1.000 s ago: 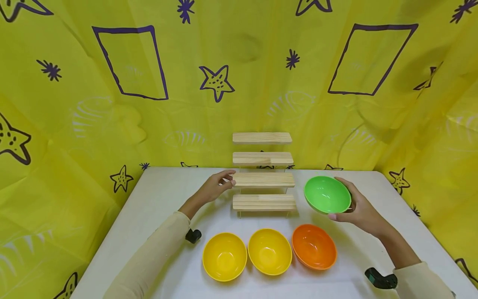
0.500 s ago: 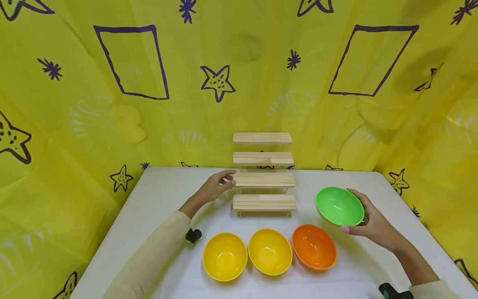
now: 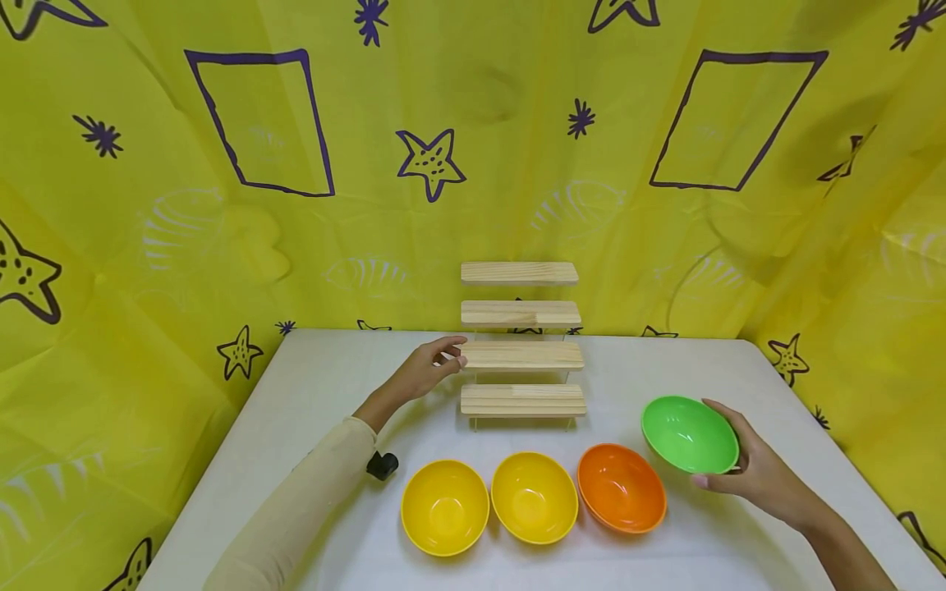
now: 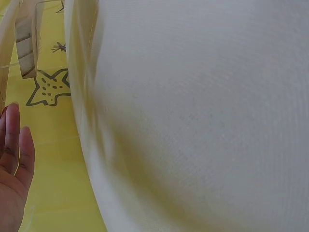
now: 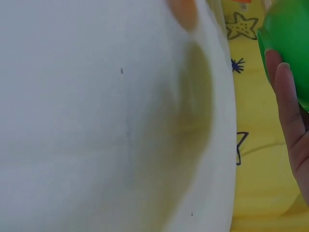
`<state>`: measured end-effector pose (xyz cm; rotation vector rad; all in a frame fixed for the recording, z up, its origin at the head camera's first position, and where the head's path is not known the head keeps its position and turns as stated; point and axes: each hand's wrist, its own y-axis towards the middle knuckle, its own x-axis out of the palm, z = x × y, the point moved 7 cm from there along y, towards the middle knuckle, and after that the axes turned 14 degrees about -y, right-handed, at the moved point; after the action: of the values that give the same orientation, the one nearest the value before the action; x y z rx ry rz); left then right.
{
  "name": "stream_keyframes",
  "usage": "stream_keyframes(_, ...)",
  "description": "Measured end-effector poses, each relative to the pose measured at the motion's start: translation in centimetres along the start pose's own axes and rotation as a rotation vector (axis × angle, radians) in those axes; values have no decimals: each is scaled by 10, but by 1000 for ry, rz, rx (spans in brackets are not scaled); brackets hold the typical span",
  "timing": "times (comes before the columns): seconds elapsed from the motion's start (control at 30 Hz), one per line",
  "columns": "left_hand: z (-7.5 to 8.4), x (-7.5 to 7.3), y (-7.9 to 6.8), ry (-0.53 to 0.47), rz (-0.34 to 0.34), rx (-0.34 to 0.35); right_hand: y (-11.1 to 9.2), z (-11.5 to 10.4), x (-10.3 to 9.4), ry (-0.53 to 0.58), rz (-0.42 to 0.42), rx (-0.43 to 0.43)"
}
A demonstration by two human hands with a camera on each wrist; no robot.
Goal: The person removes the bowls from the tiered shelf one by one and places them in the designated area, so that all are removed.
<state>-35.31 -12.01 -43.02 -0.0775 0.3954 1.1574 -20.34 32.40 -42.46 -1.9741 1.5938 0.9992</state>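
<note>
On the right, my right hand point(image 3: 769, 472) grips a green bowl point(image 3: 691, 433) by its right side, thumb near the front. The bowl point(image 5: 292, 48) appears in the right wrist view with fingers lying along its outside; its shadow falls on the cloth. My left hand point(image 3: 423, 369) rests its fingertips at the left end of a shelf on a wooden tiered stand point(image 3: 523, 356). Its fingers point(image 4: 12, 130) look fairly straight in the left wrist view. An orange bowl point(image 3: 622, 489) sits on the table, left of the green one.
Two yellow bowls, a left one point(image 3: 446, 509) and a middle one point(image 3: 534, 498), stand in a row with the orange bowl in front of the stand. A white cloth covers the table point(image 3: 296, 410). Behind hangs a yellow patterned curtain point(image 3: 488, 164).
My right hand has carried the green bowl to the right and nearer to me, from beside the stand. My left hand and the other bowls have stayed put.
</note>
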Motion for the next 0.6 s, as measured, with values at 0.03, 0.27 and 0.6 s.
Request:
stream_keyframes(0.03, 0, 0, 0, -2, 0, 5, -2, 1, 0, -2, 0, 6)
stream_keyframes(0.27, 0, 1, 1, -5, -3, 18, -14, 17, 1, -32, 2, 40)
stream_keyframes(0.6, -1, 1, 0, -4, -1, 4, -29, 39, 13, -115, -32, 129)
